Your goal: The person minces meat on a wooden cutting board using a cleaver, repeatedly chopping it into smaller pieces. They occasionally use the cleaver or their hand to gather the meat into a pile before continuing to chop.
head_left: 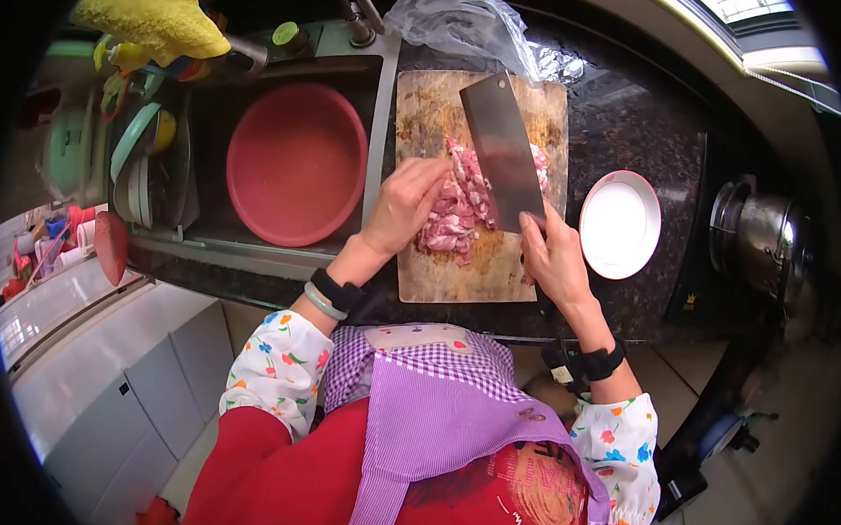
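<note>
Chopped raw meat (452, 223), pink with white fat, lies in a pile on a worn wooden cutting board (476, 279). My right hand (554, 254) is closed around the handle of a cleaver (503, 149). Its broad dark blade slants over the meat, hiding part of the pile, with some pieces showing past its right side. At the pile's upper left, my left hand (407, 206) presses its bent fingers together against the meat. Those fingertips are close to the blade but apart from it.
Left of the board is a sink (386, 101) holding a red basin (295, 238). A white bowl (620, 224) stands to the right, with a metal pot (764, 231) farther over. A crumpled plastic bag (464, 25) lies behind the board. A yellow cloth (154, 16) hangs upper left.
</note>
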{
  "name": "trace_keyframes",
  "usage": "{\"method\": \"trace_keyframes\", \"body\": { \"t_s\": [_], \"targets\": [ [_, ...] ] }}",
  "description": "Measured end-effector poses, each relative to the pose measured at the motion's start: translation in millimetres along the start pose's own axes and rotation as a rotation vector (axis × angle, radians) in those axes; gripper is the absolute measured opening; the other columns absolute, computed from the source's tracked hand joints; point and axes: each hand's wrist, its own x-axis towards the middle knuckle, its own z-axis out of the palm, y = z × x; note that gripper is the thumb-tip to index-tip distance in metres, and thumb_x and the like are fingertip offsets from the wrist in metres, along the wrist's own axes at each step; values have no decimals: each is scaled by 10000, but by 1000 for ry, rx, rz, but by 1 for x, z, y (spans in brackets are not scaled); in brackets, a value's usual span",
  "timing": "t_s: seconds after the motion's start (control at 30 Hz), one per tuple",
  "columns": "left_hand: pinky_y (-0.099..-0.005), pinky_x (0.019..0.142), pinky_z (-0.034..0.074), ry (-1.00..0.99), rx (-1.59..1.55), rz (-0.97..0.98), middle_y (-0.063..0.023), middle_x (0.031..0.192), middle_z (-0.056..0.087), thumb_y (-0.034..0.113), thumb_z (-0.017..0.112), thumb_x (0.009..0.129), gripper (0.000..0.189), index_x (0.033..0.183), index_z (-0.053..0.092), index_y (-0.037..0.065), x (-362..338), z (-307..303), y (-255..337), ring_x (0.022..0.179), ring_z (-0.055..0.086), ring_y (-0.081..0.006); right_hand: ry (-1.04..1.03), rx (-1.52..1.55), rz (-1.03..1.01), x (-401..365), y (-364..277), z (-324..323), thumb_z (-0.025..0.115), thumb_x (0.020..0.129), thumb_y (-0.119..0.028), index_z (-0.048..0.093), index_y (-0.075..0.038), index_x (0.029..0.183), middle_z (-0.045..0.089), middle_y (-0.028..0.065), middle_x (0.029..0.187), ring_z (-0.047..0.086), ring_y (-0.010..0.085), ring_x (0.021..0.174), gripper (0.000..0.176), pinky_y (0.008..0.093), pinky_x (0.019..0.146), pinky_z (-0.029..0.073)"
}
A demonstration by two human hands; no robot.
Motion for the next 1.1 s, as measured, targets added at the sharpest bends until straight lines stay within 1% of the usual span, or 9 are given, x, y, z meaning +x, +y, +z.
{"method": "trace_keyframes", "body": {
  "t_s": [0.07, 0.17, 0.3, 0.4, 0.47, 0.57, 0.73, 0.8, 1.1],
  "targets": [
    [-397, 860, 497, 19, 51, 97, -136, 1065, 618, -80, 625, 779, 334, 1101, 653, 7, 26, -6, 1, 1005, 584, -330, 11, -19, 73, -7, 2, -2, 536, 982, -116, 541, 19, 1182, 680, 215, 799, 680, 366, 653, 242, 387, 579, 509],
    [-403, 880, 491, -201, 50, 255, -125, 1054, 623, -14, 669, 760, 317, 1074, 653, 20, 49, -6, -15, 1020, 583, -322, -12, 49, 190, -9, 1, 1, 529, 990, -126, 540, 6, 1192, 675, 179, 761, 661, 273, 545, 243, 359, 513, 493],
    [-374, 854, 489, -360, 162, 113, -133, 1045, 636, 8, 685, 784, 308, 1090, 656, 23, 43, -12, -14, 1003, 592, -311, -2, 53, 174, -8, 5, 5, 531, 995, -141, 530, 8, 1208, 663, 145, 723, 624, 197, 478, 260, 345, 457, 469],
    [-378, 814, 494, -260, 126, -33, -138, 982, 642, 31, 672, 830, 241, 1071, 669, 15, 16, -9, -10, 944, 604, -313, -21, 10, 201, -10, -7, 7, 532, 987, -117, 528, 6, 1180, 658, 191, 737, 642, 302, 522, 229, 401, 494, 482],
    [-391, 790, 496, -98, -59, -248, -159, 946, 634, 46, 654, 874, 194, 1061, 674, -4, -3, -3, 1, 889, 604, -333, 75, -250, -89, -17, -6, 15, 536, 959, -64, 516, 1, 1158, 630, 246, 741, 634, 419, 622, 210, 464, 547, 484],
    [-391, 796, 494, -10, 39, -250, -172, 954, 625, 55, 654, 889, 204, 1074, 665, -30, -15, 6, 22, 901, 602, -343, 33, -302, -169, -25, -25, 17, 539, 926, -22, 502, -7, 1121, 593, 281, 736, 608, 474, 720, 199, 511, 592, 471],
    [-404, 799, 491, 49, 146, -186, -158, 970, 608, 44, 680, 850, 180, 1014, 661, -28, -11, 14, 26, 924, 590, -341, -91, -413, -107, -30, -18, 22, 532, 899, -25, 472, -1, 1083, 589, 254, 694, 616, 467, 708, 195, 528, 581, 474],
    [-407, 810, 492, 220, 244, -89, -146, 983, 609, 11, 692, 810, 179, 982, 649, -15, -7, 14, 29, 945, 586, -337, -105, -440, -67, -31, -14, 24, 536, 895, -27, 467, 5, 1085, 583, 258, 681, 614, 468, 697, 204, 528, 574, 471],
    [-408, 812, 498, 164, 56, -70, -138, 968, 609, -57, 676, 762, 202, 958, 638, -24, -11, 27, 11, 950, 593, -345, -129, -380, -3, -37, -16, 18, 523, 919, -39, 440, 13, 1069, 547, 265, 622, 595, 470, 628, 179, 530, 548, 451]
  ]
}}
